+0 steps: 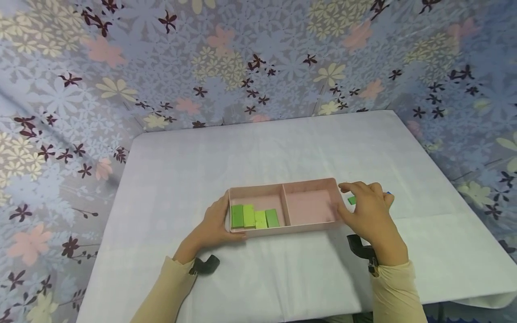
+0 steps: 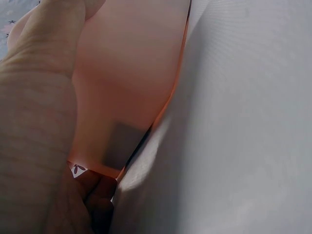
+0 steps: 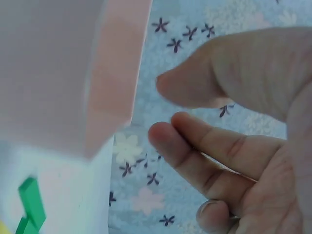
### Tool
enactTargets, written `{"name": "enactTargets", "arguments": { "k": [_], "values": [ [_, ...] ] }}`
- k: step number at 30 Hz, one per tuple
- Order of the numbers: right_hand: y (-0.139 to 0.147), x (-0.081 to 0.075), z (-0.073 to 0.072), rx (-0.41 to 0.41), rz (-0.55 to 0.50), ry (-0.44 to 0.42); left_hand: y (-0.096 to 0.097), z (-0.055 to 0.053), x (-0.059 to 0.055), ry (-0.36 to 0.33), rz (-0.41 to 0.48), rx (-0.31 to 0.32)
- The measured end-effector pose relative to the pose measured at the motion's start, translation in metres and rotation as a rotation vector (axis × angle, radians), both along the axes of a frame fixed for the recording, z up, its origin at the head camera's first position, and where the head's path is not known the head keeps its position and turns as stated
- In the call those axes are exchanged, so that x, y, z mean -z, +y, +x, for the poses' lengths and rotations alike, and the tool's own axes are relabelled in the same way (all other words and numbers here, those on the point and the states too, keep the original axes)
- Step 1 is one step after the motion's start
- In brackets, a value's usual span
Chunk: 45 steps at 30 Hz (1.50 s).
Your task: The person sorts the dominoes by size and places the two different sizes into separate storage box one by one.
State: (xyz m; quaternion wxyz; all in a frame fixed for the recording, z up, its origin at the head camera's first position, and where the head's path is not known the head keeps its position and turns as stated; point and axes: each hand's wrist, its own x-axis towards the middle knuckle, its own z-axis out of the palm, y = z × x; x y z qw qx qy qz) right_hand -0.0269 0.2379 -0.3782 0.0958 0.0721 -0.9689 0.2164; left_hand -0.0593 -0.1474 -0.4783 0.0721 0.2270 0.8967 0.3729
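Observation:
A pink box (image 1: pixel 311 204) with two compartments is in the middle of the table in the head view. Flat green and yellow-green blocks (image 1: pixel 254 216) stand in a row in its left compartment; the right compartment is bare. My left hand (image 1: pixel 212 226) grips the box's left end, thumb along the near side. In the left wrist view the box wall (image 2: pixel 131 73) fills the space beside that hand. At the right end my right hand (image 1: pixel 367 211) is held with fingers spread and bent; the right wrist view shows nothing between them, and a gap separates them from the box edge (image 3: pixel 114 58).
Past the right hand, a green block (image 1: pixel 352 200) lies on the white-covered table (image 1: pixel 262 157), with a bit of blue (image 1: pixel 388 193) beyond the fingers. The right wrist view also shows green blocks (image 3: pixel 31 202) and a yellow edge (image 3: pixel 3 228). Floral cloth (image 1: pixel 278 80) hangs behind the table.

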Motion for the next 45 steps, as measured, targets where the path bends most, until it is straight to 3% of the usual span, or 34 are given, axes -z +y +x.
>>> {"name": "enactTargets", "arguments": {
  "k": [6,15,26,32,41,45],
  "values": [
    [0.012,0.004,0.001,0.038,0.009,-0.04,-0.002,-0.003,-0.001,0.003,-0.016,-0.02],
    [0.025,0.012,0.005,0.083,0.009,-0.165,-0.003,-0.006,-0.006,-0.005,-0.017,-0.018],
    [0.049,0.029,0.009,0.204,0.087,-0.262,-0.002,-0.011,-0.007,0.001,0.001,-0.006],
    [0.062,0.034,0.007,0.249,0.095,-0.259,-0.002,-0.013,-0.011,-0.007,-0.005,-0.011],
    [0.075,0.042,0.015,0.26,0.13,-0.35,0.0,-0.002,-0.002,-0.048,-0.017,-0.028],
    [0.077,0.049,0.019,0.268,0.137,-0.341,-0.001,0.005,-0.001,-0.059,-0.02,-0.039]
  ]
}}
